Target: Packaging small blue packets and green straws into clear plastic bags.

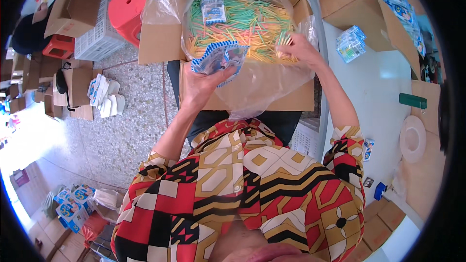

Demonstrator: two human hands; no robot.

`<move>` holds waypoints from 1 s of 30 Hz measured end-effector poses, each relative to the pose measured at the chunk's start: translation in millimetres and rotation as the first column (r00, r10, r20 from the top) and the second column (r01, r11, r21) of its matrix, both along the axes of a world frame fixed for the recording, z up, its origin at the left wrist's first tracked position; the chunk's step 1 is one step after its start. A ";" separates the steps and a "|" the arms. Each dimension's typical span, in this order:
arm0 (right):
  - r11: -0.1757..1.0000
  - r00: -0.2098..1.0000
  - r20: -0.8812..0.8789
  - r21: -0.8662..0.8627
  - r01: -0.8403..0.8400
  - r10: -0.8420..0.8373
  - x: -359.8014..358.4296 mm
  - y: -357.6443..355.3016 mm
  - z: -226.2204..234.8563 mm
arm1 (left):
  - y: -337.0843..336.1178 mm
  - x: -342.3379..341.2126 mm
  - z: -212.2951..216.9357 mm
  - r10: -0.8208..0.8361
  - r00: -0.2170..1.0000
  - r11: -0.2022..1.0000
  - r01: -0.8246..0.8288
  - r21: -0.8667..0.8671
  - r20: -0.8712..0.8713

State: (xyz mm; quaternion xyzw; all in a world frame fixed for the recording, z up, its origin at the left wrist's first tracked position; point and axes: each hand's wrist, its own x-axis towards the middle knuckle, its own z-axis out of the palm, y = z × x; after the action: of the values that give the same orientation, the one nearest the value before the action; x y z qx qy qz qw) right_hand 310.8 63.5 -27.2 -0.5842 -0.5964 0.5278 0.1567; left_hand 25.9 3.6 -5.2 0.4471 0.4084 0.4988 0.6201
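An open cardboard box (159, 43) lined with a clear plastic bag (262, 85) stands in front of me. Thin green, yellow and pink sticks (252, 22) fill it. A small blue-and-white packet (213, 11) lies on top of them at the far left. My left hand (200, 85) is closed on a blue-and-white plastic pouch (223, 59) with a checked edge, held over the box's near left side. At the near right of the sticks, my right hand (303, 49) has its fingers closed round a small bunch of sticks (283, 43).
On the white table (347, 87) to my right lie filled packets (351, 43), a green block-shaped object (412, 101) and a white ring-shaped roll (412, 139). A red stool (128, 7) and a white plastic crate (99, 29) stand at the far left. White pouches (104, 96) are stacked near another carton.
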 end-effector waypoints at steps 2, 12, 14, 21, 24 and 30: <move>0.982 0.973 -0.192 0.108 0.153 -0.131 -11.4 -7.7 34.0 | 1.3 4.1 -1.1 -0.010 0.999 0.998 0.013 0.066 -0.051; 0.984 0.758 -0.653 0.142 0.110 0.010 -66.8 -33.7 96.3 | 13.1 27.6 -4.6 -0.068 0.991 0.987 0.084 0.141 -0.113; 0.977 0.794 -0.607 0.156 0.148 -0.024 -64.6 -32.9 89.6 | 13.8 27.4 -6.5 -0.075 0.979 0.985 0.102 0.137 -0.191; 0.969 0.786 -0.614 0.139 0.206 -0.080 -58.7 -32.4 85.4 | 13.5 28.5 -3.9 -0.098 0.977 0.976 0.131 0.173 -0.188; 0.954 0.836 -0.539 0.189 0.233 -0.097 -63.2 -36.6 90.9 | 13.7 31.8 -1.2 -0.087 0.981 0.977 0.118 0.176 -0.173; 0.859 0.961 -0.274 0.483 0.171 -0.037 -71.3 -44.0 99.4 | 17.1 38.4 4.0 -0.133 0.991 0.991 0.133 0.019 0.005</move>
State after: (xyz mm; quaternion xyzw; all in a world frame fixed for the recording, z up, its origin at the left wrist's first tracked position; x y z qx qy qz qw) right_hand 239.5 19.4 72.2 -0.4820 -0.6551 0.4158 0.4069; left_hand 64.2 20.7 -1.2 0.4775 0.3714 0.4616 0.6489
